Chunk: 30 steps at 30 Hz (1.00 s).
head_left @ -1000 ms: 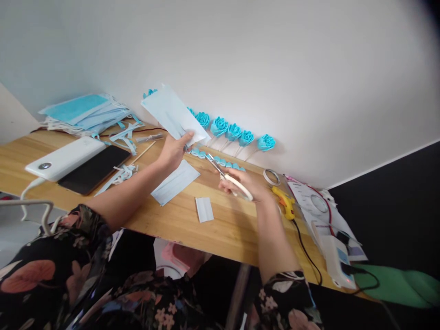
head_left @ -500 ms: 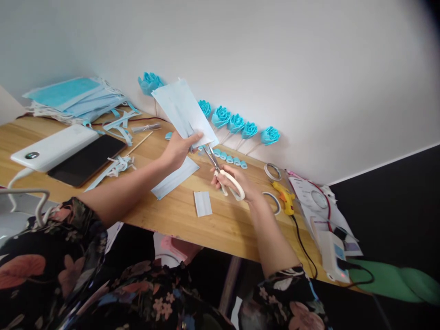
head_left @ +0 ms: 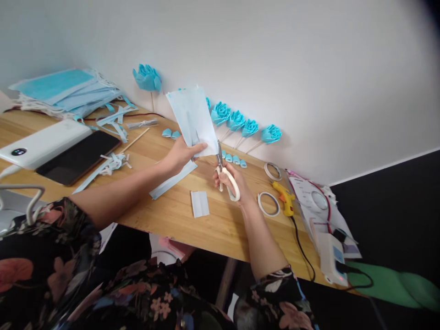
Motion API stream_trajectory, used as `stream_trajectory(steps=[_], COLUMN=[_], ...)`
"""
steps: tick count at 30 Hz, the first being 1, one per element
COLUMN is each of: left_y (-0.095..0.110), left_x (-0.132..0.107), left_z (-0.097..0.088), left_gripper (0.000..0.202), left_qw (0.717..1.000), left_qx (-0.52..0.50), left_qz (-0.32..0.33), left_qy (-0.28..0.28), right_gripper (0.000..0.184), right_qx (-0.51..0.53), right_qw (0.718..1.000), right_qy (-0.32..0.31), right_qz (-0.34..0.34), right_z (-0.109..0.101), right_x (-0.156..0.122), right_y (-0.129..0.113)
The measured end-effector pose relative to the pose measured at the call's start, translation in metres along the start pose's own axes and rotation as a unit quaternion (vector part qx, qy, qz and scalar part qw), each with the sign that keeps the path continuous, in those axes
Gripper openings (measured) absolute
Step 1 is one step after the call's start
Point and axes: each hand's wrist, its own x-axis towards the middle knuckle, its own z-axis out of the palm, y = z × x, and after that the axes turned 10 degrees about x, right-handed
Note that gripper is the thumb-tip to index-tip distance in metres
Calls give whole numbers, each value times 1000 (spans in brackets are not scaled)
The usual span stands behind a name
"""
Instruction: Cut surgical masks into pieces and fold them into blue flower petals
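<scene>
Scissors have swung since half a second ago, from the lower edge of the held sheet round to its right side, blades now pointing nearly straight up; sheet has turned more upright in the view.

Surface, wooden, crowded along the back; row of blue flowers leans on the wall behind the work; a wide swing of sheet or blades could knock one over.

Held sheet is in the air above the surface; left hand has its fingers clamped on the lower part, thumb on the near face; upper part unsupported, so it could flop or twist under the blades and skew a cut; number of layers cannot be told, but loose layers could slip out of line.

Second sheet lies partly hidden by the left hand and forearm; a lowered wrist could drag it.

Scissors sit in the right hand, fingers wrapped round the handles; blade contact with the sheet's edge cannot be told; left thumb is near the tips, so a cut running leftward could nick it.

Small blue pieces lie behind the right hand; a careless knuckle could scatter them.
</scene>
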Motion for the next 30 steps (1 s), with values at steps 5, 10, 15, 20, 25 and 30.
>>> stream_trajectory(steps=[5, 10, 15, 20, 25, 30], left_y=[3, 3, 2, 3, 2, 0], left_x=[-3, -5, -4, -4, -4, -5], left_z=[1, 2, 2, 3, 3, 3], left_gripper=[22, 25, 24, 22, 22, 23], left_qw=[1000, 1000, 1000, 1000, 1000, 1000], left_qx=[14, 21, 21, 24, 20, 14], left_qz=[-3, -12, -14, -13, -14, -19], left_qy=[1, -9, 2, -2, 1, -11], right_gripper=[60, 63, 63, 60, 57, 59], right_qx=[-21, -22, -17, -14, -14, -8], right_qw=[1000, 999, 1000, 1000, 999, 999], right_qy=[-3, 17, 17, 16, 27, 37], right_qz=[-8, -19, -20, -17, -14, -8], right_z=[3, 3, 3, 5, 7, 9], right_x=[-2, -2, -2, -3, -3, -3], right_y=[2, 4, 4, 4, 2, 1])
